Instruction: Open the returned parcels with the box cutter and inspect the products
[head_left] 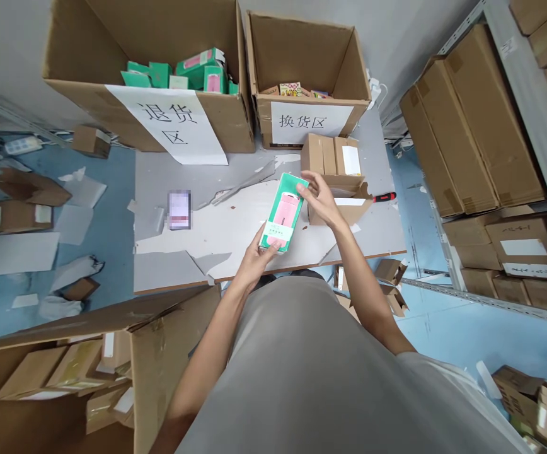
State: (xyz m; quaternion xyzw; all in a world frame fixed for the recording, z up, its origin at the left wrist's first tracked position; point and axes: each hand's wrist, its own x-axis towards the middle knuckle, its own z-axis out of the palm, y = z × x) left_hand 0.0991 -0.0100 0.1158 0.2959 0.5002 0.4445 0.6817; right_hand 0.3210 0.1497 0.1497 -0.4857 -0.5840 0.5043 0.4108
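Note:
A green box with a pink item pictured on its front (283, 211) is held tilted over the table, between both hands. My left hand (255, 255) grips its lower end, thumb across the front. At the upper right corner, my right hand (319, 194) has its fingers closed on the edge. Just right of the green box, an opened small cardboard box (342, 213) lies on the table, with closed brown boxes (323, 154) behind it. A red and black tool, probably a cutter (384, 197), rests near the table's right edge.
Two large cartons with paper signs stand at the back: the left carton (145, 142) holds several green boxes, the right carton (266, 129) some small colourful packs. A phone (179, 209) lies on the table (160, 268). An open carton (169, 359) with parcels stands lower left; shelves flank the right.

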